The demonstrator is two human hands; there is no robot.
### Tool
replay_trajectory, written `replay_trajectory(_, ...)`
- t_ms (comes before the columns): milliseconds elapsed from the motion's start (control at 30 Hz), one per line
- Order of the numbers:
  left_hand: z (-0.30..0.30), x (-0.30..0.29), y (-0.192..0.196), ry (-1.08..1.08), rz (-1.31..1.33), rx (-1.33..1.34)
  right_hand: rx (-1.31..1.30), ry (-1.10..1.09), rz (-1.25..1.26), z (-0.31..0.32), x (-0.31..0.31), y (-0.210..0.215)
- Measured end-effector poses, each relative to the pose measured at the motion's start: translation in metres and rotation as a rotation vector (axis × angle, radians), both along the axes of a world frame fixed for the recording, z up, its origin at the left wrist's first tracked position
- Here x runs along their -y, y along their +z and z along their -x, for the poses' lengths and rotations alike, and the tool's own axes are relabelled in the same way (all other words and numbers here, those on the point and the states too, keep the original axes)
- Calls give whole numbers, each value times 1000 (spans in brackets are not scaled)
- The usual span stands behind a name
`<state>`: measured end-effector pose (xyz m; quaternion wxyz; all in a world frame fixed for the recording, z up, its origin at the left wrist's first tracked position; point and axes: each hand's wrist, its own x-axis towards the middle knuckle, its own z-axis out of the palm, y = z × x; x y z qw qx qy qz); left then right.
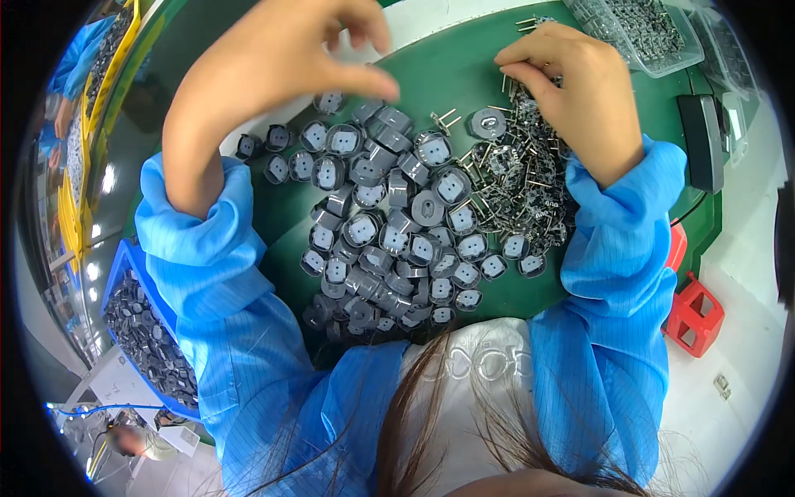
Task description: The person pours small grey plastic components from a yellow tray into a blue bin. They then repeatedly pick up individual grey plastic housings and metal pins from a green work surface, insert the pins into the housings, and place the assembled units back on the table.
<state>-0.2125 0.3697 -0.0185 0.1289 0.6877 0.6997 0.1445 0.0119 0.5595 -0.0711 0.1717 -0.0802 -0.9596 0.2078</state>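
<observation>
1. We log a green, smooth-topped table as the work surface.
2. We count a dense heap of small dark grey plastic housings, rounded and angular in outline, many with a pale square face turned up; the heap lies in the middle of the table, between our two forearms.
3. We note a tangle of thin metal pins and small dark pinned parts, spiky and glinting, just right of the heap.
4. Left hand: raised above the upper left edge of the heap, grip loosely curled, thumb and forefinger apart; we cannot tell whether it holds anything.
5. Right hand: resting on the top of the pin tangle, grip pressed together, fingertips pinching at the pins.
6. Both sleeves are blue ribbed fabric.
7. Also present: a clear plastic tray of dark parts at upper right, a blue bin of grey housings at lower left, and red plastic blocks at the right.
</observation>
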Motion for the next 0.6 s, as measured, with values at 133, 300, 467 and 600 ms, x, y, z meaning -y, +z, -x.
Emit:
replay_trajectory(133, -5, -3, -28, -101, 110, 223, 19, -122, 214, -5, 8, 14)
replay_trajectory(300, 9, -11, -12, -39, 436, 379, -130, -99, 674, -8, -2, 12)
replay_trajectory(467, -3, -16, -13, 81, 168, 771, 19, 49, 966, -1, 19, 30)
replay_trajectory(600, -24, -24, -5, 213, 192, 887, -102, 96, 1129, 0, 21, 22)
